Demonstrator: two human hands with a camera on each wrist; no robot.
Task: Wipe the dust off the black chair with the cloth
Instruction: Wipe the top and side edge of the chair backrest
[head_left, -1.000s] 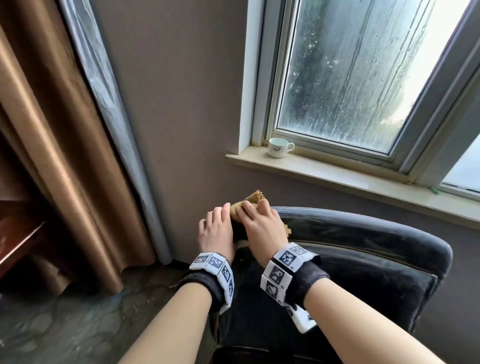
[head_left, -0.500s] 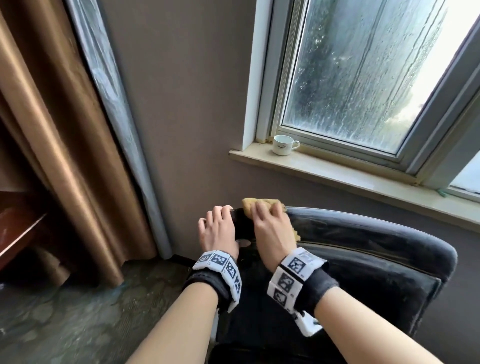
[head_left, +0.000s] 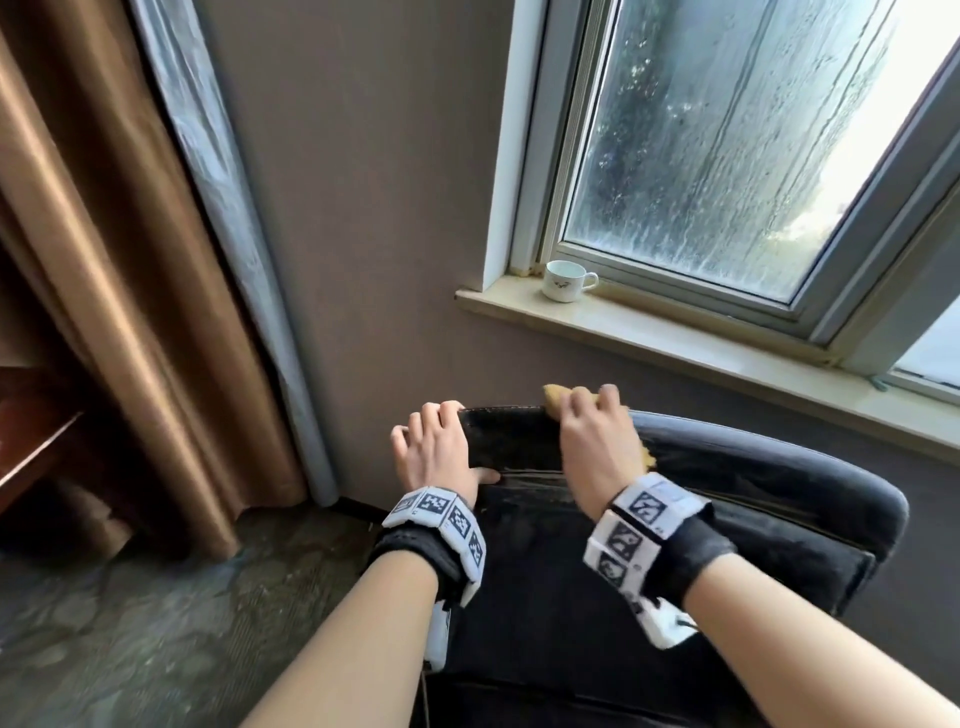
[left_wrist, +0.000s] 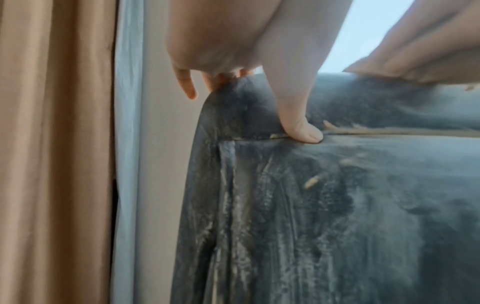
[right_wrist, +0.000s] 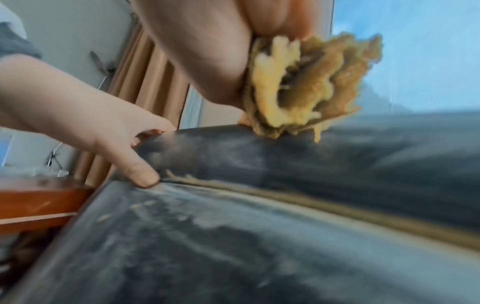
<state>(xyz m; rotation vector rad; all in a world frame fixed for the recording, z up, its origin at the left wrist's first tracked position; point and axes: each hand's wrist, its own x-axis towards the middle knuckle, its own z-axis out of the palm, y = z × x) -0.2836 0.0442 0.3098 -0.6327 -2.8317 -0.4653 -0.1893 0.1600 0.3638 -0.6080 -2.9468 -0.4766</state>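
The black chair (head_left: 753, 499) stands under the window, its leather back grey with streaked dust (left_wrist: 337, 205). My left hand (head_left: 436, 447) grips the top left corner of the backrest, fingers curled over the back edge and the thumb (left_wrist: 298, 123) pressed on the front seam. My right hand (head_left: 597, 441) holds a bunched yellow cloth (right_wrist: 303, 86) against the top edge of the backrest, a hand's width right of the left hand. Yellow cloth (head_left: 558, 397) pokes out beyond the fingertips. The stretch of top edge between the hands looks darker.
A white cup (head_left: 563, 280) sits on the window sill (head_left: 727, 353) just behind the chair. Brown curtains (head_left: 104, 260) hang at the left with a wooden shelf (head_left: 31, 447) beside them. Patterned carpet (head_left: 130, 623) lies left of the chair.
My right hand has slid the cloth rightward along the top of the backrest, away from the left hand. The left hand has kept its grip on the corner.
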